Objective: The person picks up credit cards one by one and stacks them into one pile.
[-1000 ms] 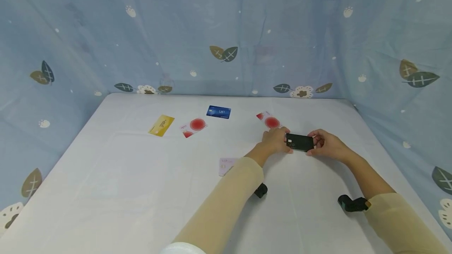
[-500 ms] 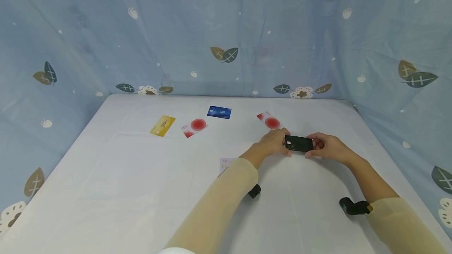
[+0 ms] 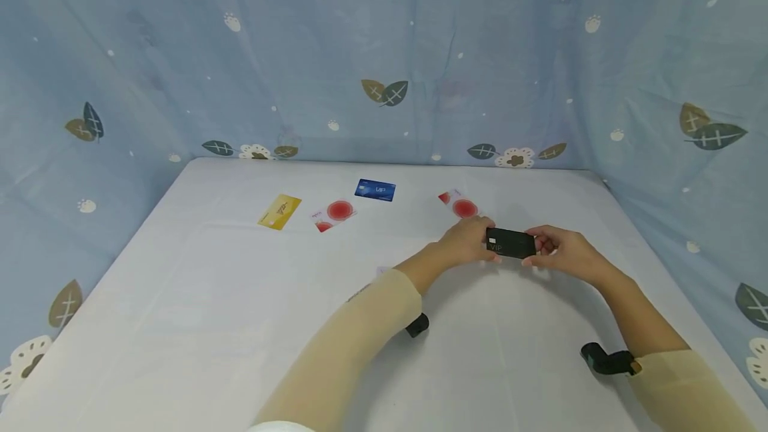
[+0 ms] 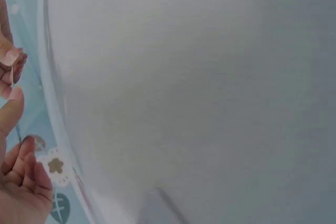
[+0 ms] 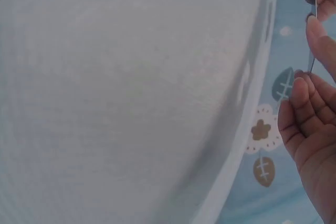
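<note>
A black VIP card [image 3: 511, 243] is held up over the right part of the table, its face toward the head camera. My left hand [image 3: 469, 241] pinches its left end between thumb and fingers. At the opposite end my right hand [image 3: 567, 252] pinches the card the same way. Both wrist views catch the card almost edge-on, a thin line between the fingertips of the left hand [image 4: 23, 182] and of the right hand [image 5: 315, 108]. Just behind the left hand lies a white card with red circles [image 3: 465, 208].
Farther left on the white table [image 3: 210, 325] lie a blue VIP card [image 3: 375, 190], a second red-and-white card [image 3: 335, 215] and a yellow card [image 3: 279, 212]. My left sleeve [image 3: 354, 332] covers most of a pale card [image 3: 383, 271]. A blue patterned cloth [image 3: 270, 52] hangs behind.
Both hands keep their pinch on the black card, which barely shifts. My left forearm has swung to the left and now hides more of the pale card.
</note>
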Demonstrator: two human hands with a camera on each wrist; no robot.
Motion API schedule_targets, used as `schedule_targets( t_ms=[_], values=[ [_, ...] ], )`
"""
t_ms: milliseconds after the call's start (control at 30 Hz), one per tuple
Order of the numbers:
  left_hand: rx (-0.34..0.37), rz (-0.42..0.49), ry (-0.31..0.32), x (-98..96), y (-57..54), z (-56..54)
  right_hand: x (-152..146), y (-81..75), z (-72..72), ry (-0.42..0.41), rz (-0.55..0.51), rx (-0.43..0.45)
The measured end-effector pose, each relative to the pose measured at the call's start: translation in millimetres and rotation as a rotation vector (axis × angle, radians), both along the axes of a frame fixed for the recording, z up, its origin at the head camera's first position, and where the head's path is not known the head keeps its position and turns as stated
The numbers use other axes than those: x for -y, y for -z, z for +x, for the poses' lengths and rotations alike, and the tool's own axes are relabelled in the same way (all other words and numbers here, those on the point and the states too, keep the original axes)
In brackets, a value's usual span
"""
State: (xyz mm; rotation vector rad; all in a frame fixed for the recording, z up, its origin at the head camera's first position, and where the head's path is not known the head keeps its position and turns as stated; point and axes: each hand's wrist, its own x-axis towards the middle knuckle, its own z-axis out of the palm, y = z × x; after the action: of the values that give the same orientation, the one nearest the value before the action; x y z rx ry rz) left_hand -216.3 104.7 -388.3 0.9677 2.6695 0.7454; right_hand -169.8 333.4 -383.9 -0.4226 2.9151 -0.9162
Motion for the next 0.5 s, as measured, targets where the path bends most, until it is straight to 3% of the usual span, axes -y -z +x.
schedule_targets(
  t_ms=[267, 500],
  values=[
    [-0.037, 0.104, 0.007, 14.2, -2.5, 7.2, 9, -8.8, 5.5, -0.025, -0.025, -0.053],
    [-0.051, 0.142, 0.015, 26.2, -13.3, 14.9, 17, -13.6, 9.7, -0.012, -0.052, -0.068]
  ],
)
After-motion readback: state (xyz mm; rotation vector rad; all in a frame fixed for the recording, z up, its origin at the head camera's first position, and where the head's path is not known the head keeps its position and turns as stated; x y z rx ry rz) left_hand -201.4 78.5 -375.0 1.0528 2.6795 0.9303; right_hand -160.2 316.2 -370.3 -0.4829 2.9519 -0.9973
